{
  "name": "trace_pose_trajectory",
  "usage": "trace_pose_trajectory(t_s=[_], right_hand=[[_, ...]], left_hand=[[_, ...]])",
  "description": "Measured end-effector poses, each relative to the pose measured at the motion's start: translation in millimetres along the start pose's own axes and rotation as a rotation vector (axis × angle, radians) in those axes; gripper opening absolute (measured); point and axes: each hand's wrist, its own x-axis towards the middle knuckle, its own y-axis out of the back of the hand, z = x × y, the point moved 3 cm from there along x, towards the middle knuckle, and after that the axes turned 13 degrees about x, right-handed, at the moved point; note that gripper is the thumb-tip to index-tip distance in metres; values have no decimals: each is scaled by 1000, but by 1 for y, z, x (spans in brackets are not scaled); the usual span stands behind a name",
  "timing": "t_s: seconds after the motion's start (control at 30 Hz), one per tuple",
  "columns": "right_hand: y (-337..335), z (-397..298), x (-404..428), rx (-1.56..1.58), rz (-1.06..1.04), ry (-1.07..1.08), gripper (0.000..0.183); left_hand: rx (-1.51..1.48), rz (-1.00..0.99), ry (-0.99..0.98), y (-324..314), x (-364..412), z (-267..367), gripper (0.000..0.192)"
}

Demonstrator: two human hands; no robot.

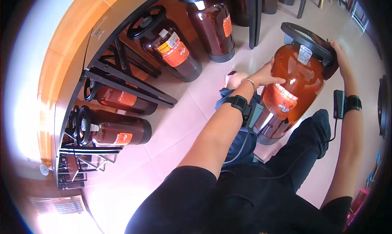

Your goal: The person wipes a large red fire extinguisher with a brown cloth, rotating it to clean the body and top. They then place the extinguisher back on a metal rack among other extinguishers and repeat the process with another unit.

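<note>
A large amber plastic keg (298, 77) with a black ring handle (306, 39) stands tilted on the tiled floor in front of me, between my knees. An orange label wraps its side, and a small white tag hangs below the ring. My left hand (265, 75) lies spread against the keg's upper side, thumb and fingers apart. At the far side of the ring, my right hand (338, 51) has its fingers curled over the rim beside a dark piece; part of that hand is hidden. Both forearms wear black straps with small boxes and cables.
Similar dark kegs stand at left, among them a labelled keg (174, 50), another keg (211, 28) and a keg near the wall side (122, 131). Black metal legs (134, 84) jut out between them from under a long counter (73, 54). More kegs and furniture legs stand farther back.
</note>
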Motion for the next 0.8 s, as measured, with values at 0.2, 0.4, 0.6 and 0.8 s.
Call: trace_pose_trajectory(t_s=[0.2,0.4,0.6,0.8], right_hand=[[-23,-15,-2,41,39,13,31],[-22,-13,2,38,34,46,29],[-25,-13,3,29,29,66,26],[-22,-13,0,54,4,51,25]], left_hand=[[203,97,-4,5,6,-10,131],[326,130,33,0,11,-18,137],[529,127,87,1,11,-30,139],[739,122,190,-2,4,-24,128]])
